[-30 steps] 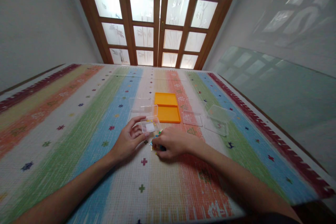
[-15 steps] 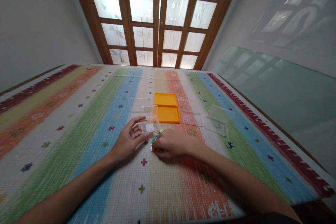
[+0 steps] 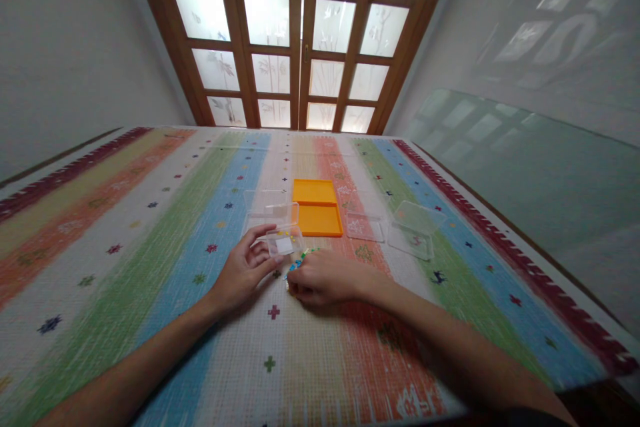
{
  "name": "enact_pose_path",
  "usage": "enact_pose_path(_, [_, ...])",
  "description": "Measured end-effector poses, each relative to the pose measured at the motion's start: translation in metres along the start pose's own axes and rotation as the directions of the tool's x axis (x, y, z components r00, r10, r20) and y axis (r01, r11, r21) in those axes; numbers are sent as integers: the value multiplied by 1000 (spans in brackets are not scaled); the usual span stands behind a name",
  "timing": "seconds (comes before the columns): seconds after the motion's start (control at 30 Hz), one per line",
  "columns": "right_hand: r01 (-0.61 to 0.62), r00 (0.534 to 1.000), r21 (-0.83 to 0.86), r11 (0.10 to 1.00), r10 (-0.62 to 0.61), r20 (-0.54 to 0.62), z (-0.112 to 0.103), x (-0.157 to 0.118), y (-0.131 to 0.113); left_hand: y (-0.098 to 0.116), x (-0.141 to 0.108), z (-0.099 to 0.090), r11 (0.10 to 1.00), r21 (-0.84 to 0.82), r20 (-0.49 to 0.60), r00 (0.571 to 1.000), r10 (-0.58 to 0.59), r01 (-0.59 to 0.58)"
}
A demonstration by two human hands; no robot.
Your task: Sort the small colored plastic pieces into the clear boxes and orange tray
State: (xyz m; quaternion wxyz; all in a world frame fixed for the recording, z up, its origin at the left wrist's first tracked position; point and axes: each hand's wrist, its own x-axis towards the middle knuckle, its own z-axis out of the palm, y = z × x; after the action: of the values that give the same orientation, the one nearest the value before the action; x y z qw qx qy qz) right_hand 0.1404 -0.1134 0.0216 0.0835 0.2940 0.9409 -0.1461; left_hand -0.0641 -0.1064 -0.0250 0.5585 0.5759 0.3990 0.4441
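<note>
My left hand grips the near left edge of a small clear plastic box, its thumb low and fingers behind. A white patch and a few tiny yellow pieces show in that box. Just right of it, my right hand is closed with curled fingers over a small pile of tiny blue, green and yellow pieces on the tablecloth. Whatever its fingertips pinch is hidden beneath the hand.
An open orange case lies beyond my hands. Left of it stands an open clear box. To the right are a shallow clear tray and another open clear box. A striped tablecloth covers the table.
The hands and the small box hold nearly the same place. My right fingers have shifted slightly over the pile, and the view has tilted a little.
</note>
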Motion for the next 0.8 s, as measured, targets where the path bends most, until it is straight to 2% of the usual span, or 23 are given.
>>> enact_pose_path(0.2, [-4,1000,40,999,5,-17,-7,-1,-2,-2,0,-1,999,23,-6,1000,22,-22])
enact_pose_path(0.47, [-31,999,-12,999,31,-11,3,1,1,-2,0,-1,1000,-4,-8,1000,-7,7])
enact_pose_path(0.8, [-24,1000,-30,999,24,-3,-2,-1,-1,-2,0,-1,1000,-10,-10,1000,-8,8])
